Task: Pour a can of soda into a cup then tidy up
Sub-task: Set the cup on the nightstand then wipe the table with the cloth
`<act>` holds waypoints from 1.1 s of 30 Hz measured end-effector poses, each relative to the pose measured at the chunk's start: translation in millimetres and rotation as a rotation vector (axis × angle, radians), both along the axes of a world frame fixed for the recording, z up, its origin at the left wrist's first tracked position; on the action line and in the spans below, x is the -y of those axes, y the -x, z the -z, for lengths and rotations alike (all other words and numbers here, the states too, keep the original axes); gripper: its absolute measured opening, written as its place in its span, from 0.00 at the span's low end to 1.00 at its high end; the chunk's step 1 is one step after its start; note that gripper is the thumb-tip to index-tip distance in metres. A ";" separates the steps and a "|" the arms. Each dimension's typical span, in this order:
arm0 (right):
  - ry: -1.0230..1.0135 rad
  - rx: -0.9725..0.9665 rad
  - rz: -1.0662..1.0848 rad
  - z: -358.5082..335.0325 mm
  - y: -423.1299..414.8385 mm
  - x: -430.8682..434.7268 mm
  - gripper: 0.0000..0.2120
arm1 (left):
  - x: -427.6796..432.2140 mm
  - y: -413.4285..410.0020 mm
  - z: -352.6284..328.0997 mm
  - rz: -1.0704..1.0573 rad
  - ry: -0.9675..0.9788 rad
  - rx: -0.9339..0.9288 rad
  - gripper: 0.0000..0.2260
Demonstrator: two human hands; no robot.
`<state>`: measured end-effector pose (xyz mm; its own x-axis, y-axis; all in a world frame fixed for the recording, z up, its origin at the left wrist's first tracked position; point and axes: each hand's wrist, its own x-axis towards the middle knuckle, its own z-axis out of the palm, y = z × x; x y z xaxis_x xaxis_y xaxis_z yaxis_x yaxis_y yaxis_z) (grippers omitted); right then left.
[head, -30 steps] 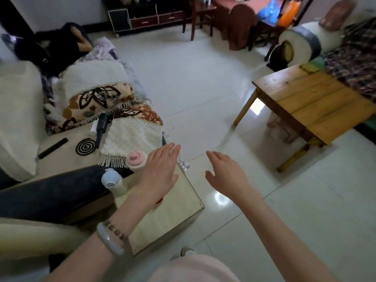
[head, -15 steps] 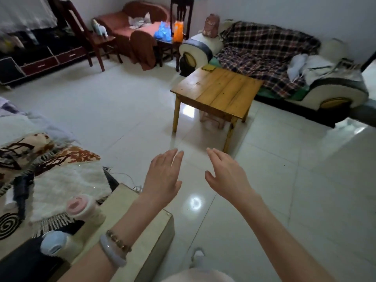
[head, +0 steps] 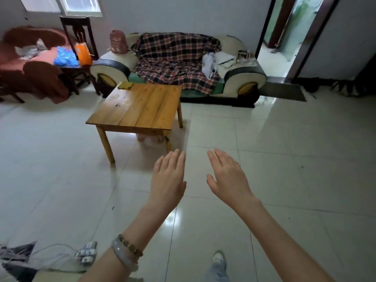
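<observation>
Glossy white tile floor [head: 284, 149] spreads around a square plank-wood surface [head: 140, 106]. The left hand [head: 167, 180] and right hand [head: 228, 178] hover flat, fingers [head: 175, 159] straight, holding nothing.

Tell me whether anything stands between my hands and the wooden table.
Nothing visible does. Both the left hand and the right hand are held out open and empty above the tiled floor, and the wooden table stands just beyond them. No can or cup is in view.
</observation>
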<state>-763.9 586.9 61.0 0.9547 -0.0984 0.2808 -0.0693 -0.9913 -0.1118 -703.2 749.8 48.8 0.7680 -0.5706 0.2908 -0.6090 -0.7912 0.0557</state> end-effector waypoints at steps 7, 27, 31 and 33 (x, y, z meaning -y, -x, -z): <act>0.005 0.029 0.050 -2.9 -66.0 133.4 0.34 | 137.7 -75.1 -1.2 0.051 0.009 0.037 0.41; -0.030 0.020 -0.001 23.8 -340.1 328.6 0.30 | 324.5 -343.6 19.7 -0.032 -0.013 -0.007 0.40; -0.044 0.001 -0.046 16.8 -429.1 359.6 0.29 | 354.7 -432.0 16.9 -0.045 -0.007 -0.002 0.40; -0.034 -0.005 -0.060 13.3 -471.4 373.4 0.29 | 368.2 -474.4 12.5 -0.057 -0.011 0.007 0.40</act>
